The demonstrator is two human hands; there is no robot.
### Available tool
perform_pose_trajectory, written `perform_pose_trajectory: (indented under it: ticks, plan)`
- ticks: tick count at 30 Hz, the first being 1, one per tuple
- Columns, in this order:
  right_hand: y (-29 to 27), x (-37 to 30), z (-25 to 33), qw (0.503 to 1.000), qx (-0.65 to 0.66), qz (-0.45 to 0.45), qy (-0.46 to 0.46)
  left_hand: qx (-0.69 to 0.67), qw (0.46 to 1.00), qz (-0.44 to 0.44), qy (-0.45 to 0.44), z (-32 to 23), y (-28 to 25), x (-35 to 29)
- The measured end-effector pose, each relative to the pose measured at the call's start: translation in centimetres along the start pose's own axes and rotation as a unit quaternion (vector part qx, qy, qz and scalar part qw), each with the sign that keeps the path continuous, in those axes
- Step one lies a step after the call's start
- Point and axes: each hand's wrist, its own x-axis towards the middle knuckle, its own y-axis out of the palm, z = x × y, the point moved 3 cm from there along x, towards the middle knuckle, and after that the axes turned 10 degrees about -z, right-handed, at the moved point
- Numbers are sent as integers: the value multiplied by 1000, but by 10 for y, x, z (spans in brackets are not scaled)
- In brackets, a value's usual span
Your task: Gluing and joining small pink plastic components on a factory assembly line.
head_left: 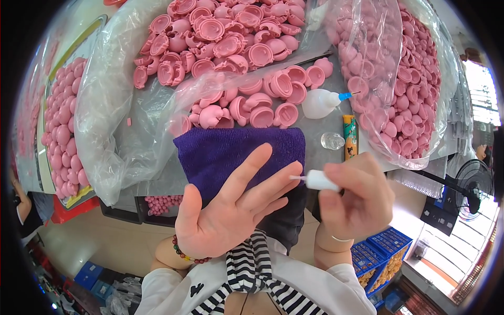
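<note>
My left hand (233, 207) is held palm up over the table edge, its fingers spread and nothing in it. Between the thumb and fingers of my right hand (362, 194) is a white brush cap (321, 180). Its thin pale brush points left, at a fingertip of my left hand; whether it touches the skin I cannot tell. Behind my left hand lies a folded purple towel (239, 144). Just beyond my right hand are a small clear bottle (332, 140), a yellow-orange and green tube (350, 137) and a white squeeze bottle (320, 103) with a blue needle tip.
Pink hollow plastic shells (226, 37) are heaped on the grey table, partly under clear plastic sheeting (113, 105). A clear bag (388, 79) of more shells stands at right, and pink balls (65, 126) fill a tray at left. Blue crates (380, 254) and a fan (472, 184) are at right.
</note>
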Motion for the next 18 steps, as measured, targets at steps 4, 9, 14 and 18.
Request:
perform_pose_trajectory:
  ticks: [4,9,14,18]
  plan:
    - [3,-1,-5,999,-47,-18,11,31,1000,-4,-5,-1,-1,-1]
    - [-23,3,-18,987,-99,-127,-27,49,999,2,-10,-2,0,0]
    - [-28,5,-29,980,-189,-63,1,50,999,5,-5,-4,-1,0]
    - [-25,4,-31,975,-219,-41,-17,47,999,1,-3,-4,-1,1]
